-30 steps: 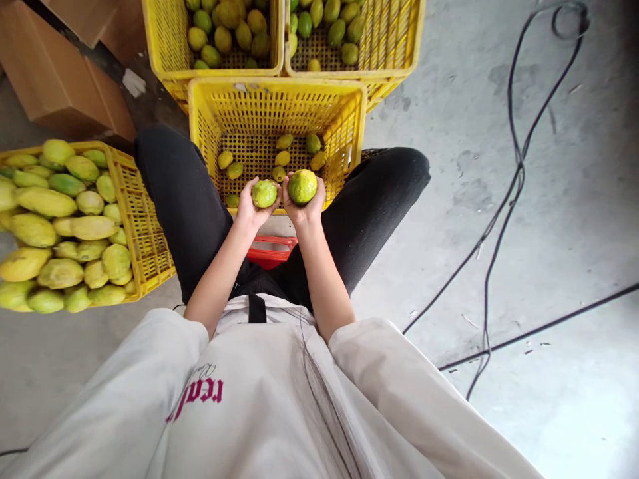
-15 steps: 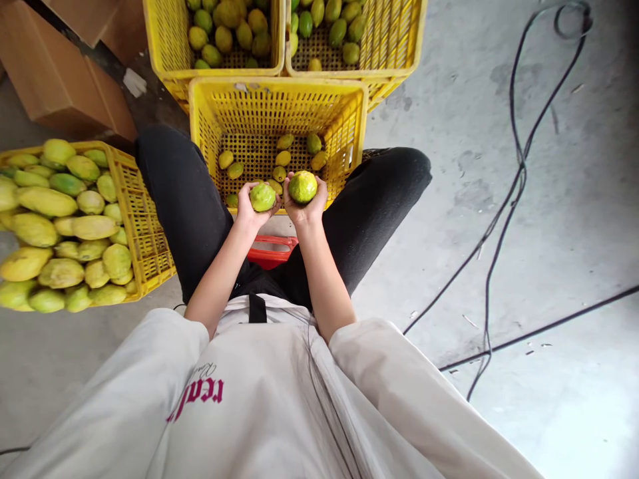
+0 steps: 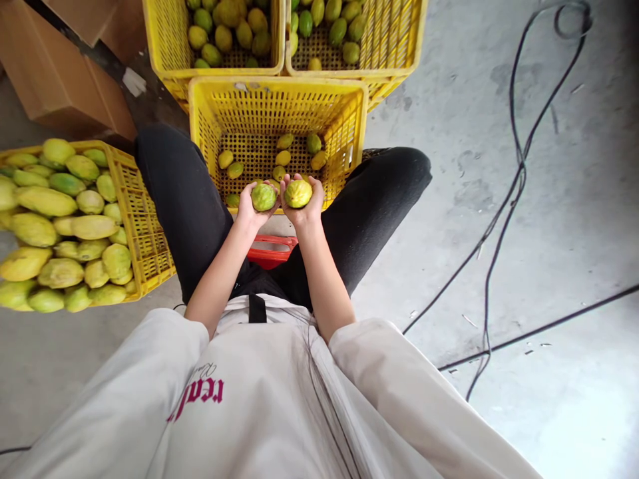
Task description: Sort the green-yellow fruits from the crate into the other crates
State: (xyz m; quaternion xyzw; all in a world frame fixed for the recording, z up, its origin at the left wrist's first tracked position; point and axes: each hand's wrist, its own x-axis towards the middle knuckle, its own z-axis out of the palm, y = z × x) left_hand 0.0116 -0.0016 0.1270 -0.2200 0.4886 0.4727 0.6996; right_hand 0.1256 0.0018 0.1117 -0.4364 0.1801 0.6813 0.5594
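Observation:
My left hand [image 3: 246, 210] is cupped around a green, bumpy lemon [image 3: 263, 197], its palm turned up. A yellower lemon [image 3: 298, 193] rests in my right hand [image 3: 314, 207], with the fingers curled behind it. The two hands are side by side, close together over the near rim of a yellow plastic crate [image 3: 279, 85]. On the crate's slotted bottom lie several loose green and yellow lemons [image 3: 283, 158], partly hidden by my hands.
Two more yellow crates [image 3: 167, 40] with lemons stand beyond. A heaped crate [image 3: 144, 226] of yellow-green fruit is at left, below cardboard boxes [image 3: 64, 80]. Something red [image 3: 272, 247] shows between my legs. Black cables [image 3: 519, 163] lie across the concrete floor at right.
The lemon in my right hand has turned, showing a yellower side, and that hand has shifted slightly left and down. The left hand's lemon has also turned a little.

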